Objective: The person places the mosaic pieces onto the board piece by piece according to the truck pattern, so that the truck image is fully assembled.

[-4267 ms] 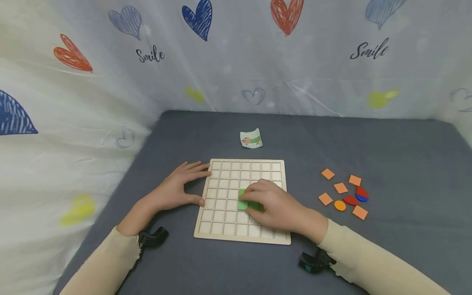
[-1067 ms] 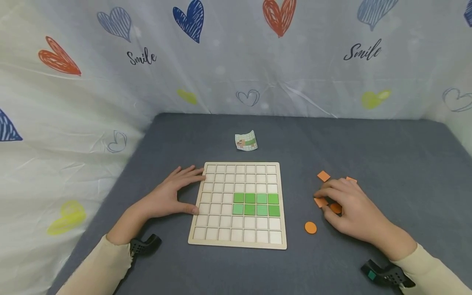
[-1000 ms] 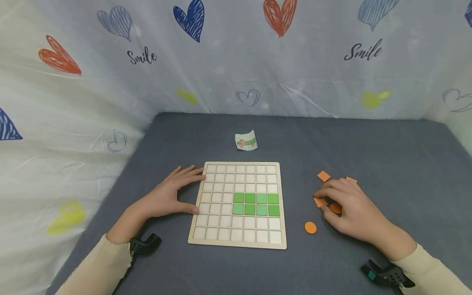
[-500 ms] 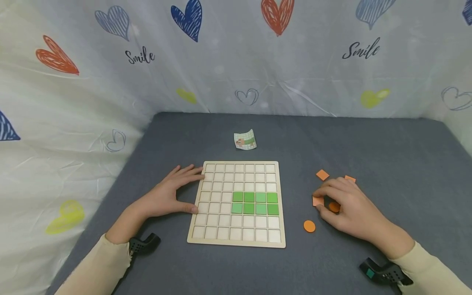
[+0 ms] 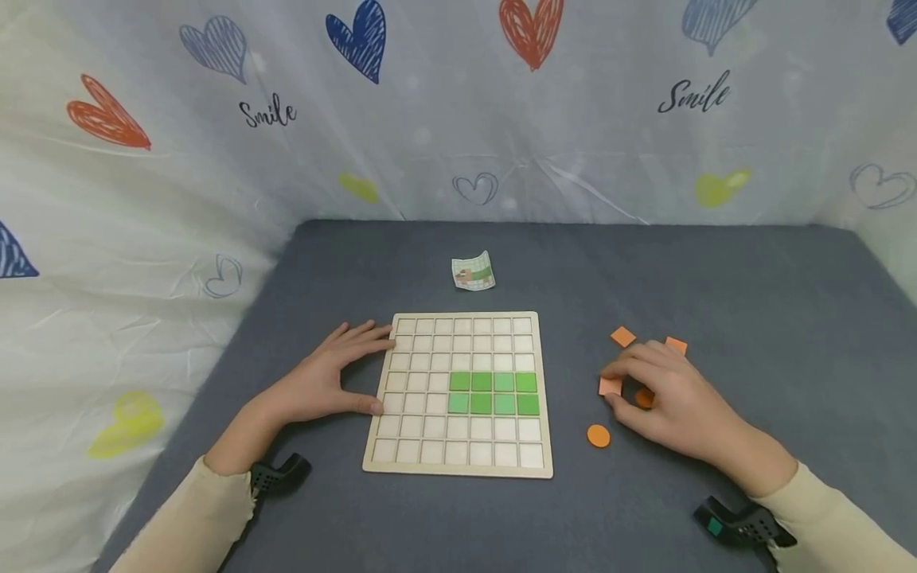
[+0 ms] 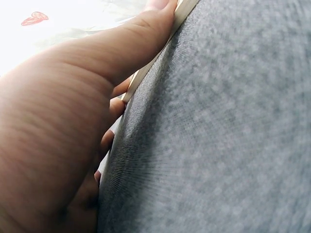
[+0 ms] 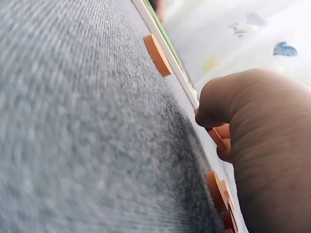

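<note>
My left hand (image 5: pixel 325 374) rests with spread thumb and fingers against the left edge of the pale wooden grid board (image 5: pixel 458 471). In the left wrist view its thumb (image 6: pixel 131 46) lies along the board's side. Two rows of green square tiles (image 5: pixel 482 403) sit in cells at the board's right. To the right of the board, my right hand (image 5: pixel 669 394) pinches an orange square tile (image 5: pixel 610 386) between thumb and fingers. That tile (image 7: pixel 217 139) shows edge-on in the right wrist view. An orange disc (image 5: pixel 644 398) peeks out beneath the hand, which hides other pieces.
Another orange disc (image 5: pixel 598 436) lies between board and right hand. Orange squares (image 5: pixel 623 337) lie just beyond that hand, and a red piece (image 7: pixel 228 219) shows under it in the right wrist view. A small picture card (image 5: pixel 473 271) lies behind the board.
My right hand has left the board's green tiles for the loose pieces and taken hold of an orange square, tipping it up. One orange disc now lies nearer the board. The left hand stays put.
</note>
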`<state>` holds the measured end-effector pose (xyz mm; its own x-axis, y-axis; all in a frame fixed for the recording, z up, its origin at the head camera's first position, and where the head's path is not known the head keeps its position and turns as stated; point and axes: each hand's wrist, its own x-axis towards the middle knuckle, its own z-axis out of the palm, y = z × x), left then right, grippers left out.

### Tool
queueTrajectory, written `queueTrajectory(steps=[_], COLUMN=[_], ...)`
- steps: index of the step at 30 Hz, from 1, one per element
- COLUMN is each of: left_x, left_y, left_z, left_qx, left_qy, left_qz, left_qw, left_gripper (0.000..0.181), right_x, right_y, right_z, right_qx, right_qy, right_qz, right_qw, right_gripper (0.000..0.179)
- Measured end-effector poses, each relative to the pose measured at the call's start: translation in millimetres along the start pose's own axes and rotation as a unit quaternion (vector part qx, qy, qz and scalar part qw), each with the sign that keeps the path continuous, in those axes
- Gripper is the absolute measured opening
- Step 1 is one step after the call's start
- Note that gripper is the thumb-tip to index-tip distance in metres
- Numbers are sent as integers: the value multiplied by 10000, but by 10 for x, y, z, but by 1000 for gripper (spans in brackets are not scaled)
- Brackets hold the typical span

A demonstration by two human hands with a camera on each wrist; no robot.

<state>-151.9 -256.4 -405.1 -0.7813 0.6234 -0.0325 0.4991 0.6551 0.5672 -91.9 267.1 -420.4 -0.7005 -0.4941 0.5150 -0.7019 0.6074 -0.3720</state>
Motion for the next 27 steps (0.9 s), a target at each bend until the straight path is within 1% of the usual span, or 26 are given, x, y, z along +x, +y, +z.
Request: queueTrajectory(steps=[8, 12, 15, 21, 27], left_x=[8, 10, -8, -6, 13], left_y=[23, 29, 28, 3, -12], left_z=[-9, 7, 1, 3, 11], left_qx=[-22, -34, -43, 2, 4], left_qy=[0, 4, 8, 25, -8], left_qz=[-30, -16, -53, -65, -74], left_qw=[10000, 10000, 10000, 10000, 10000], left_gripper=[101, 100, 101, 100, 102], right_x=[67, 103, 152, 271, 432], right_y=[-60, -116, -171, -294, -404], right_z=[39, 80, 139, 251, 381], right_qx=[211, 228, 253, 490, 567], right_qy=[23, -113, -224, -355, -310], right_qz=[-135, -103, -112, -182, -452], right_qw=[9997, 9996, 9994, 9980, 9969], right_gripper=[28, 24, 22, 18, 17])
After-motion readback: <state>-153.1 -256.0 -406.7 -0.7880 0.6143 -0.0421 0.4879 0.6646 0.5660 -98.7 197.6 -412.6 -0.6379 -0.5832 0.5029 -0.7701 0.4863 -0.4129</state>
